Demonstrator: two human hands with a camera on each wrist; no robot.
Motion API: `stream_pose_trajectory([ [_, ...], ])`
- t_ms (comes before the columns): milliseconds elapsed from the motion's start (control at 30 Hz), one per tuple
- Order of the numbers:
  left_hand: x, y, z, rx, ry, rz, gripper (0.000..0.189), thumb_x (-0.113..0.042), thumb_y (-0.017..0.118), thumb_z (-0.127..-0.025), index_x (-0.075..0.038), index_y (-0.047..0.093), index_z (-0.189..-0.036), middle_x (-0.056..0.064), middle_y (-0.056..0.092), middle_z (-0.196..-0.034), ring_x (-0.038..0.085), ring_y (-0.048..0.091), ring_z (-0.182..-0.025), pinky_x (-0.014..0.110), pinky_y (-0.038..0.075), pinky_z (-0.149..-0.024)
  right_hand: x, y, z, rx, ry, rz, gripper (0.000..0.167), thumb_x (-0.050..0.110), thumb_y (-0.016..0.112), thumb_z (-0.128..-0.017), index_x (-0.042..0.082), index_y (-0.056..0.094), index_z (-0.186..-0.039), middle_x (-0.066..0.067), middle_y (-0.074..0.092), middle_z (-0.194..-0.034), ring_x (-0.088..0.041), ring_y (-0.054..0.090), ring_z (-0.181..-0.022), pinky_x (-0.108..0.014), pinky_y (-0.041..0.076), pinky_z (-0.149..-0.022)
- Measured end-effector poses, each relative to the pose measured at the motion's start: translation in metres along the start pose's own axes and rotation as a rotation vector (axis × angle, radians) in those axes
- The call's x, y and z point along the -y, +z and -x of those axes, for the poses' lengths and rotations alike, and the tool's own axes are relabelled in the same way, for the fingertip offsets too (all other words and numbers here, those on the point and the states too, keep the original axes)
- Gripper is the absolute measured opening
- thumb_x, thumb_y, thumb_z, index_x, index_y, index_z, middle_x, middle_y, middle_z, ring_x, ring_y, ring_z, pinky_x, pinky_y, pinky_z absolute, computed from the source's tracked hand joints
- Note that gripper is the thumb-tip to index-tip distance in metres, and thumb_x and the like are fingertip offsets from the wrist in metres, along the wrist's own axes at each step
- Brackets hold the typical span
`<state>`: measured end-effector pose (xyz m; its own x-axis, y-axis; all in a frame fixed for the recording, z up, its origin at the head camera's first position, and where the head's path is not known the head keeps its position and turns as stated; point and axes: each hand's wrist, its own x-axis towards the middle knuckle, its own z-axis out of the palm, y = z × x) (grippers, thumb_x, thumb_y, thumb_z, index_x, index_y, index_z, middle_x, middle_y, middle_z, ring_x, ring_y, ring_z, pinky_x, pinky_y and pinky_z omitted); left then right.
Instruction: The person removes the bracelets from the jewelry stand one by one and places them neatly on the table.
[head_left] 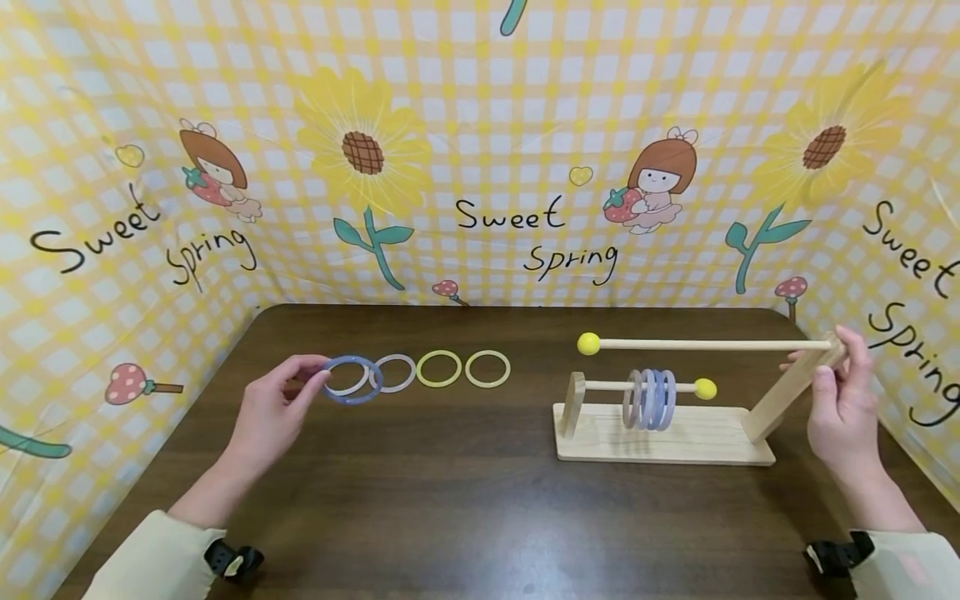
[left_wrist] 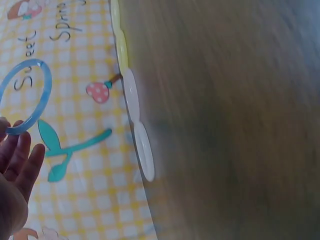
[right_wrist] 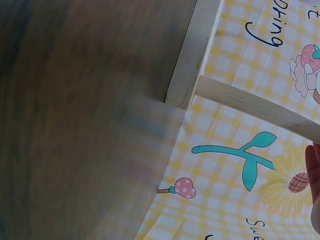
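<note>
My left hand (head_left: 273, 408) pinches a blue ring (head_left: 347, 403) between thumb and fingertips. In the left wrist view the blue ring (left_wrist: 47, 90) is raised above the tabletop. At the right stands a wooden rack (head_left: 675, 448) with two horizontal rods ending in yellow balls. Several blue and greyish rings (head_left: 657, 400) hang on its lower rod (head_left: 609, 386); the upper rod (head_left: 705, 344) carries none. My right hand (head_left: 847, 408) grips the top of the rack's slanted post (head_left: 787, 392). In the right wrist view only a sliver of that hand (right_wrist: 313, 187) shows, beside the post (right_wrist: 250, 102).
In a row on the dark wooden table (head_left: 450, 500) lie a white ring (head_left: 350, 392), partly behind the blue one, a pale lilac ring (head_left: 413, 375) and two yellow rings, one left (head_left: 418, 368) and one right (head_left: 468, 368). A patterned cloth (head_left: 480, 150) surrounds the table's back and sides.
</note>
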<state>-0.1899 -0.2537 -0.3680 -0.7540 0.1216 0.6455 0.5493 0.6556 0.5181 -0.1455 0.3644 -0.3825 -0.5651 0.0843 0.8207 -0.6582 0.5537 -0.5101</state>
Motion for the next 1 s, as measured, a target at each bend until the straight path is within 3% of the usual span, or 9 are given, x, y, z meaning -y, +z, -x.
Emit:
stream_pose_trajectory([
  [333,0.020,-0.017,0.004,0.102,0.006,-0.091,0.019,0.002,0.068,-0.089,-0.006,0.067,-0.106,0.005,0.068,-0.085,0.006,0.059,-0.073,0.011,0.045,-0.061,0.000,-0.001,-0.001,0.003,0.005,-0.006,0.036,-0.005,0.032,-0.101,-0.011,0.022,-0.135,0.010,0.060,-0.103,-0.002,0.060,-0.093,-0.012,0.044,-0.077],
  [567,0.034,-0.025,0.006,0.247,0.029,-0.140,0.017,-0.001,0.070,-0.087,-0.010,0.069,-0.101,0.002,0.068,-0.084,0.010,0.061,-0.067,0.021,0.048,-0.056,0.000,0.000,0.000,0.001,-0.003,-0.006,0.036,-0.006,0.032,-0.100,-0.012,0.022,-0.134,0.010,0.059,-0.103,-0.003,0.060,-0.093,-0.012,0.044,-0.077],
  [767,0.046,-0.025,0.009,0.351,0.075,-0.140,0.015,-0.001,0.071,-0.086,-0.010,0.070,-0.098,0.001,0.069,-0.085,0.010,0.061,-0.071,0.026,0.050,-0.060,-0.001,0.001,0.001,-0.001,-0.002,-0.016,0.036,-0.006,0.032,-0.100,-0.012,0.021,-0.135,0.010,0.060,-0.103,-0.002,0.061,-0.092,-0.012,0.044,-0.076],
  [1000,0.053,-0.022,0.008,0.497,0.030,-0.126,0.010,-0.004,0.068,-0.090,-0.010,0.069,-0.097,-0.001,0.068,-0.083,0.009,0.061,-0.073,0.026,0.049,-0.061,-0.001,0.001,0.001,-0.002,-0.001,-0.003,0.036,-0.005,0.032,-0.101,-0.011,0.023,-0.135,0.010,0.059,-0.103,-0.002,0.060,-0.092,-0.012,0.044,-0.077],
])
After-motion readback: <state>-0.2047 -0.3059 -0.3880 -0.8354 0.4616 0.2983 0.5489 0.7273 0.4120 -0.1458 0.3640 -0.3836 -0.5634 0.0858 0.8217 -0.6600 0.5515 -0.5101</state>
